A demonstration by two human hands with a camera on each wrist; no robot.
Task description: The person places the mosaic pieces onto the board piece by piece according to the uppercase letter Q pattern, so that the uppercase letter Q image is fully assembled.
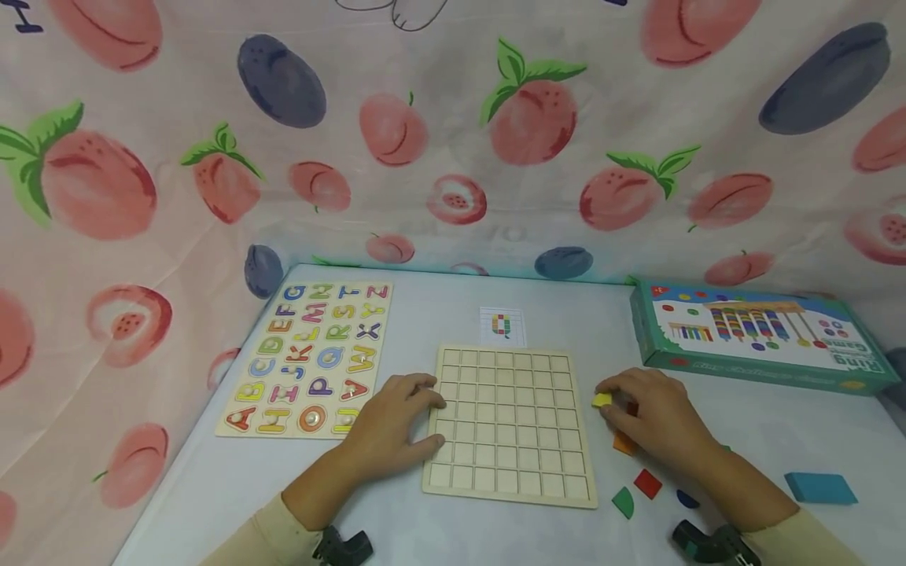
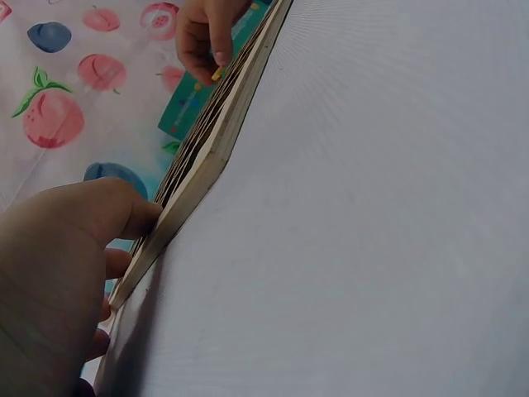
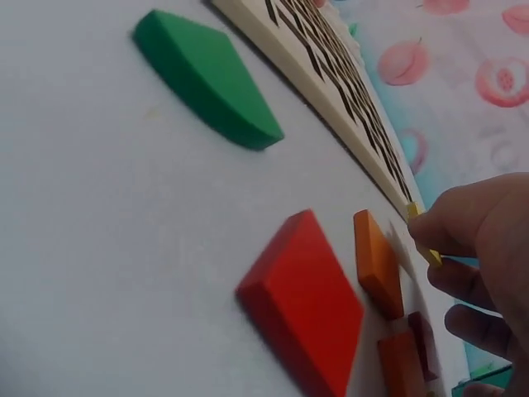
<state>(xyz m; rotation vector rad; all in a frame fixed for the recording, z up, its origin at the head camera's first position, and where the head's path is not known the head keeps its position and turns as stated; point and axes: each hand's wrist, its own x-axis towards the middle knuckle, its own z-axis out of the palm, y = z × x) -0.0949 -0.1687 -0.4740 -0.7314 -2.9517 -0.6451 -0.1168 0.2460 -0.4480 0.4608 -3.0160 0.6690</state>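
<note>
A wooden grid board (image 1: 510,428) lies in the middle of the table. My left hand (image 1: 392,424) rests at its left edge, thumb and fingertips touching the rim; the left wrist view shows the thumb on the board's side (image 2: 194,194). To the right of the board, my right hand (image 1: 654,413) pinches a small yellow block (image 1: 602,399) between thumb and finger, held above the table. Under and beside this hand lie orange blocks (image 1: 624,442), partly hidden. Nearer me are a red square block (image 1: 647,483), a green quarter-round block (image 1: 624,502) and a dark blue block (image 1: 687,498).
An alphabet puzzle board (image 1: 304,362) lies at the left. Behind the grid board is a small pattern card (image 1: 502,325). A green toy box (image 1: 764,338) stands at the back right, with a blue block (image 1: 821,488) in front. Fruit-print cloth (image 1: 453,141) hangs behind.
</note>
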